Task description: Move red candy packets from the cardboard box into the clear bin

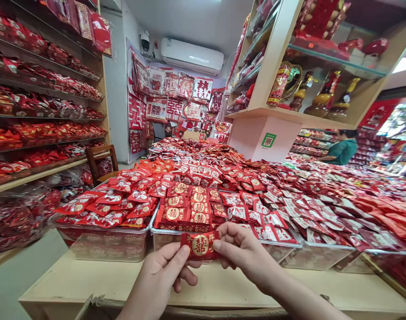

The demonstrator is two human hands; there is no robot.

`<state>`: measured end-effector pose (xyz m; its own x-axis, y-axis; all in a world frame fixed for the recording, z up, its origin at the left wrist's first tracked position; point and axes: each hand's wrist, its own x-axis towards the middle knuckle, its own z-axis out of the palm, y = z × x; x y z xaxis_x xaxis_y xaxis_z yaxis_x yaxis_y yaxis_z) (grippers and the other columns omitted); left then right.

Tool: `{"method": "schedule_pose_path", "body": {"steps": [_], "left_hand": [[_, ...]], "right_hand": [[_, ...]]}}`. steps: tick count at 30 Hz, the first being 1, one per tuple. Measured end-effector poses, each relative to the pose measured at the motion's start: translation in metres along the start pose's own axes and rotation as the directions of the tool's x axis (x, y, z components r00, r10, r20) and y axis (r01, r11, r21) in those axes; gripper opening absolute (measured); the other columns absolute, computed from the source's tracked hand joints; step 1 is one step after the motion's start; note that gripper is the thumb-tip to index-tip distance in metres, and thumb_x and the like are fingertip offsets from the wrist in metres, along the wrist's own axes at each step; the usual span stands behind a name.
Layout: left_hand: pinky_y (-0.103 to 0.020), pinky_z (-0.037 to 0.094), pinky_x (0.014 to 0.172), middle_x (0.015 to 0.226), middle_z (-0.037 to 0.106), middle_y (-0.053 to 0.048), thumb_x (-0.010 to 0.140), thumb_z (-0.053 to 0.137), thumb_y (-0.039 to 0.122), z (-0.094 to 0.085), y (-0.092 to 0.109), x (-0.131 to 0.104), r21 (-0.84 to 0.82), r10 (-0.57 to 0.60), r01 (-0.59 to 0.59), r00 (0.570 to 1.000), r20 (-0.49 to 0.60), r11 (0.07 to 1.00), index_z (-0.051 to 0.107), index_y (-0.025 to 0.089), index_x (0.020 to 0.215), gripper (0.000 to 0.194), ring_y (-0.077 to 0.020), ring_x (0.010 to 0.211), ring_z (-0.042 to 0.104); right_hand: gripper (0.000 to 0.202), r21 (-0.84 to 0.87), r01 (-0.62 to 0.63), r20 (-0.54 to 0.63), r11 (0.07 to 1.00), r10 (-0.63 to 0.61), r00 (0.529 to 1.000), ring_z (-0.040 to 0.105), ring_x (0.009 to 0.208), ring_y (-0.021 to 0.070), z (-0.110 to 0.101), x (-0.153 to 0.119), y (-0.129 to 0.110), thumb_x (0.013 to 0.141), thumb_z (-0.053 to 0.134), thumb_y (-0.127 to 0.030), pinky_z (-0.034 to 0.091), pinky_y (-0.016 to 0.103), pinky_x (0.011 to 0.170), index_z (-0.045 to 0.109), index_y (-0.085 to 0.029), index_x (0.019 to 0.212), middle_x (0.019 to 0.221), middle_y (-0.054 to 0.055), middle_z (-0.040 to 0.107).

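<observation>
My left hand and right hand each pinch an end of a small red foil packet with gold emblem, held flat, face-up over the near table edge, just before the clear plastic bin.

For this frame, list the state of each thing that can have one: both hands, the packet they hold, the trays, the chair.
left hand: shut on red packet's left end
right hand: shut on its right end
red packet: held flat, sealed, above the table edge
clear trays: heaped with packets
wooden chair: upright, unoccupied
air conditioner: flap closed
</observation>
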<state>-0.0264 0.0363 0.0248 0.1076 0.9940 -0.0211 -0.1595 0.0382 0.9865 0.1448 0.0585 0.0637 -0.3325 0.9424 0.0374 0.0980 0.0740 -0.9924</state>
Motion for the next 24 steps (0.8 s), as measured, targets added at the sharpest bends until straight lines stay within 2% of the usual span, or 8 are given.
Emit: {"method": "schedule_pose_path", "body": {"steps": [3,9,14,17,20,24], "left_hand": [[-0.018,0.036,0.044,0.064,0.067,-0.003,0.075,0.056,0.044,0.003,0.002,-0.001,-0.017,-0.010,0.010,1.000,0.001,1.000,0.065,0.015,0.079,0.030,-0.0123,0.054,0.058],[-0.016,0.030,0.035,0.053,0.062,0.001,0.068,0.063,0.048,0.007,-0.008,0.001,0.100,0.099,-0.096,0.995,-0.026,0.990,0.064,0.016,0.081,0.035,-0.0105,0.043,0.053],[-0.016,0.031,0.037,0.063,0.067,-0.003,0.069,0.061,0.049,0.009,-0.011,-0.002,0.095,0.037,-0.039,0.999,0.019,0.995,0.066,0.015,0.084,0.037,-0.0116,0.047,0.056],[-0.016,0.031,0.039,0.066,0.068,-0.004,0.071,0.060,0.047,0.009,-0.009,-0.003,0.085,0.011,-0.015,0.999,0.054,0.996,0.067,0.015,0.085,0.036,-0.0113,0.049,0.056],[-0.018,0.034,0.041,0.058,0.065,-0.002,0.075,0.055,0.048,0.009,-0.009,-0.003,0.052,0.012,-0.016,0.997,0.071,0.999,0.066,0.015,0.086,0.037,-0.0130,0.051,0.056],[-0.021,0.035,0.044,0.073,0.066,-0.004,0.077,0.049,0.051,0.009,-0.015,-0.002,0.043,0.003,-0.004,1.000,0.020,0.999,0.063,0.017,0.088,0.039,-0.0145,0.056,0.058]], "right_hand": [[0.040,0.010,-0.028,-0.016,1.000,0.028,0.999,0.042,0.043,0.0046,0.001,-0.004,0.004,0.063,0.065,-0.050,0.026,0.019,0.043,0.046,-0.016,0.069,0.051,-0.007,0.046],[0.046,0.030,-0.030,-0.004,0.999,0.031,1.000,0.041,0.042,0.0047,0.012,-0.007,0.015,0.058,0.065,-0.058,0.027,0.018,0.039,0.044,-0.017,0.064,0.050,-0.006,0.045],[0.046,0.036,-0.026,-0.012,0.999,0.027,1.000,0.037,0.042,0.0045,0.016,-0.010,0.023,0.061,0.063,-0.059,0.029,0.019,0.041,0.046,-0.016,0.063,0.048,-0.006,0.044],[0.044,0.045,-0.032,0.010,0.998,0.032,0.999,0.039,0.045,0.0054,0.011,-0.016,0.025,0.061,0.064,-0.056,0.028,0.019,0.044,0.049,-0.015,0.065,0.052,-0.004,0.046],[0.042,0.009,-0.018,0.025,1.000,0.018,1.000,0.041,0.050,0.0070,0.000,-0.017,0.019,0.061,0.066,-0.053,0.031,0.021,0.049,0.052,-0.014,0.066,0.056,-0.003,0.048],[0.038,-0.115,0.084,-0.084,0.990,-0.094,0.992,0.038,0.050,0.0069,-0.023,0.006,-0.006,0.064,0.064,-0.051,0.029,0.021,0.048,0.052,-0.015,0.066,0.055,-0.004,0.045]]}}
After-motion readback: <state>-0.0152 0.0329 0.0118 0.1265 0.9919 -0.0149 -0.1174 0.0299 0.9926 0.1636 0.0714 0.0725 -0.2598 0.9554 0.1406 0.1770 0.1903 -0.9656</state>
